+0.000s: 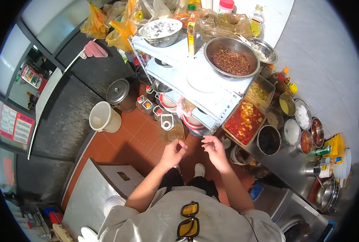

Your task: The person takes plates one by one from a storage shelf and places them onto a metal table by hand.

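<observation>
My left hand (173,154) is held in front of my body over the tiled floor, fingers loosely curled with a small gap to the thumb. Nothing shows in it. To its right my right hand (215,151) is raised at the same height, fingers bent and apart from the thumb, also without anything visible. The two hands do not touch. Just beyond them, lower down, stands a large plastic jug (172,127) of yellowish liquid. Near my right hand is the metal counter, with a tray of red sauce and yellow chopped pieces (244,123).
A white shelf unit (195,74) stands ahead, bearing a steel bowl of brown granules (232,60). Seasoning bowls, including one with dark liquid (268,140), line the right counter. A white bucket (105,117) and lidded pot (121,93) stand left; a steel table (88,193) is nearer.
</observation>
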